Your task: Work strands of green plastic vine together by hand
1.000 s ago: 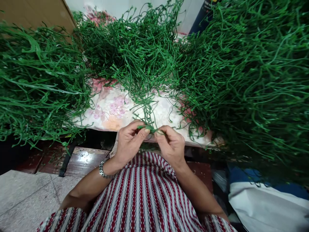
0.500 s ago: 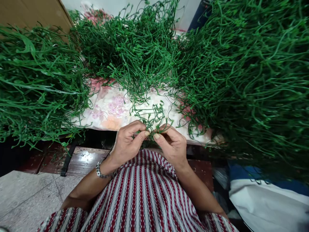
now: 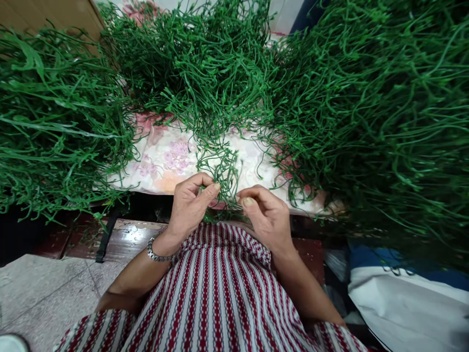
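Note:
My left hand (image 3: 192, 205), with a metal bracelet at the wrist, pinches thin green stems (image 3: 226, 168) between thumb and forefinger. The small tangle of stems spreads from those fingertips over the front of the flowered cloth (image 3: 176, 159). A short gap to the right, my right hand (image 3: 267, 215) has its thumb and forefinger pressed together beside the stems' right edge. What its fingertips grip, if anything, is too small to make out.
Heaps of green stems lie on the left (image 3: 62, 127), at the back (image 3: 212, 68) and on the right (image 3: 366, 112). A cardboard box (image 3: 51, 17) stands at the back left. Lower right is a white and blue bag (image 3: 406, 303). The cloth's edge runs just before my lap.
My hands have drawn apart: the right one moved slightly right and the left a little up and left. The small tangle of stems has shifted left along with my left hand.

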The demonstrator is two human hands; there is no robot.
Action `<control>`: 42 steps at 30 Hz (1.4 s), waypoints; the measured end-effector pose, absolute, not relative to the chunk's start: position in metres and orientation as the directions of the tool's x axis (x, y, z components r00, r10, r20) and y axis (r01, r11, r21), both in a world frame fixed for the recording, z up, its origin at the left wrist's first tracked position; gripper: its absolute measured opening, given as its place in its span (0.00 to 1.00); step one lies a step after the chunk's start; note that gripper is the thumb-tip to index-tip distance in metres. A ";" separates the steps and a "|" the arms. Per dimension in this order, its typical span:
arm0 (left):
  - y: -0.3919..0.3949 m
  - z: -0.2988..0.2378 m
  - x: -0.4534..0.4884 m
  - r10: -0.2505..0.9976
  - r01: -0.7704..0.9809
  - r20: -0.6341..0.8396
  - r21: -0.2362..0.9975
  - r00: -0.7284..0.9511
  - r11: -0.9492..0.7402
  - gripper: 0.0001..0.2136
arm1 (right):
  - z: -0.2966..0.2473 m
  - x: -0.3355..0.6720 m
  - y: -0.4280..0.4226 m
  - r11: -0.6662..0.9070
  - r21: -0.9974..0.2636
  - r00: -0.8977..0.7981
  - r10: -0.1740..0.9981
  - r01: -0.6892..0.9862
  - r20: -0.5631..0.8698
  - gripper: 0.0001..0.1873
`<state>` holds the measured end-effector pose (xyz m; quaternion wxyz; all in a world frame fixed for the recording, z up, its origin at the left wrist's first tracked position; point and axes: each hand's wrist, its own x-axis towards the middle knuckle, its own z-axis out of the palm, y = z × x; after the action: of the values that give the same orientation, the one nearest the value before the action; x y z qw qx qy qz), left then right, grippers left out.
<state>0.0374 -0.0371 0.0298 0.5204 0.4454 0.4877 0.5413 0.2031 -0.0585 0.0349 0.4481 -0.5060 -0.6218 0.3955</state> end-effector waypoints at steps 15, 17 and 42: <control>-0.041 0.039 0.039 0.996 0.043 0.026 0.999 0.085 -0.030 0.09 | 0.035 0.205 -0.037 0.681 -0.400 -0.415 0.709 0.614 0.571 0.16; -0.040 0.036 0.038 0.996 0.009 0.056 0.998 0.068 -0.057 0.07 | 0.033 0.207 -0.039 0.660 -0.396 -0.401 0.725 0.639 0.560 0.14; -0.041 0.035 0.036 0.981 0.107 -0.005 0.994 0.195 -0.016 0.03 | 0.056 0.207 -0.043 0.737 -0.387 -0.398 0.642 0.554 0.655 0.13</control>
<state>0.0364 -0.0414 0.0347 0.5175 0.5744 0.4734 0.4221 0.2066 -0.0430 0.0562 0.4154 -0.3585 -0.8343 0.0532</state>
